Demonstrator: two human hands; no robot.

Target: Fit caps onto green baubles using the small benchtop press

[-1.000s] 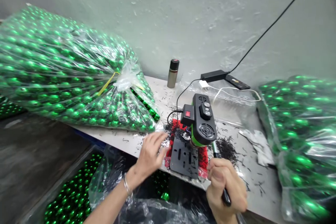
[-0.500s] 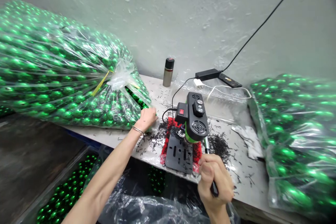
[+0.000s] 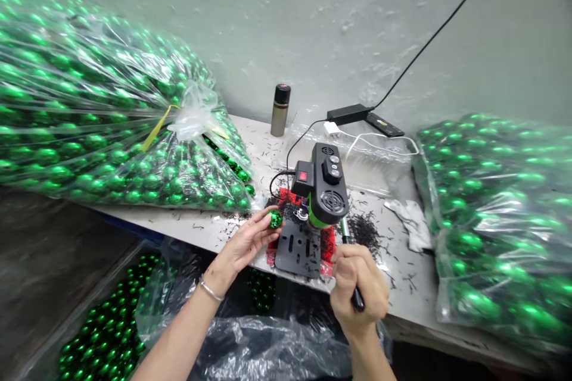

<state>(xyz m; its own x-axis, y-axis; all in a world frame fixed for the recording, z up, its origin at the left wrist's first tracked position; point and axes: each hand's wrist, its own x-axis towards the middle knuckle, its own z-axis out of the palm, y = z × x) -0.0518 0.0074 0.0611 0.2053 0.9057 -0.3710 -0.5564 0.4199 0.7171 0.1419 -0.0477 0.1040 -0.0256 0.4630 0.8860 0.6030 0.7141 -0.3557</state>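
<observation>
Between the fingertips of my left hand (image 3: pixel 251 237) is a shiny green ball (image 3: pixel 275 219), held just left of a small black bench drill press (image 3: pixel 329 187). My right hand (image 3: pixel 360 286) is wrapped round the black-handled lever (image 3: pixel 357 299) of the press. The slotted black base plate (image 3: pixel 298 250) lies below the drill head, on a red cloth (image 3: pixel 328 243). A tied clear bag of green balls (image 3: pixel 111 131) lies on the left, with a slit open near its knot. What the drill head bears underneath is hidden.
Black shavings (image 3: pixel 364 233) litter the white table (image 3: pixel 210 227). Behind the press are a spray can (image 3: pixel 280 110), a power adapter (image 3: pixel 348 113) and a phone (image 3: pixel 384 125). A white glove (image 3: pixel 410 223) and another bag of balls (image 3: pixel 496 220) are at the right. Below stands a bin of balls (image 3: pixel 105 321).
My left hand has moved from the bag's slit down and right to the press, and a green ball now shows in its fingers. My right hand stays on the lever. The view has shifted slightly.
</observation>
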